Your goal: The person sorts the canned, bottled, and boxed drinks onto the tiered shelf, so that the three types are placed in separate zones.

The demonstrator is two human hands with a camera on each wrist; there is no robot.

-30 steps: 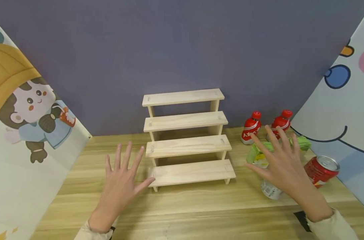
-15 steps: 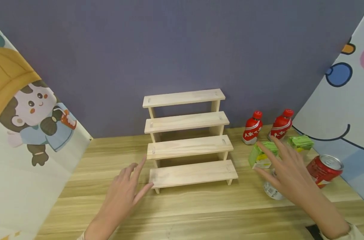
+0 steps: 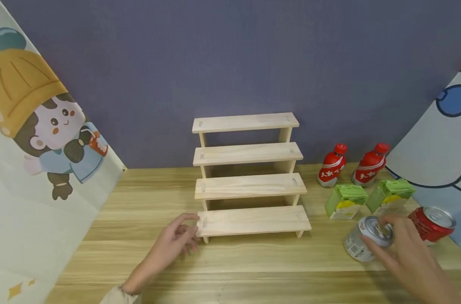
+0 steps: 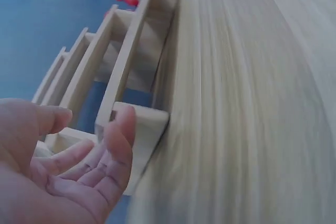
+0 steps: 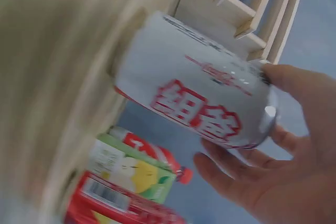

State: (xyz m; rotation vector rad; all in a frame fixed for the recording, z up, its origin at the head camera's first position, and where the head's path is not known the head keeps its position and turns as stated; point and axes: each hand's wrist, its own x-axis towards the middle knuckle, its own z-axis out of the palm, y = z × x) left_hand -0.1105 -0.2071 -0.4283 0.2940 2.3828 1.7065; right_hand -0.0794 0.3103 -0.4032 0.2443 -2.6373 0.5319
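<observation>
My right hand [image 3: 408, 257] grips a silver-white drink can [image 3: 357, 245] near its top, thumb on one side and fingers on the other. In the right wrist view the can [image 5: 184, 87] shows red lettering; whether its base touches the table is unclear. My left hand [image 3: 173, 242], fingers loosely bent and holding nothing, is at the left end of the lowest step of a wooden stepped shelf [image 3: 253, 221]. The left wrist view has the fingers [image 4: 118, 150] close to the shelf's end; contact cannot be made out.
Behind the can stand two green drink cartons [image 3: 346, 202] and two red bottles [image 3: 332, 166]. A red can [image 3: 431, 226] is right of my right hand. A dark wall [image 3: 230, 63] rises behind the shelf, with printed panels on both sides of the wooden table [image 3: 146, 198].
My right hand has come down from above the goods and taken hold of the white can. The left hand's spread fingers have bent, and it has moved to the shelf's end. The view has shifted slightly.
</observation>
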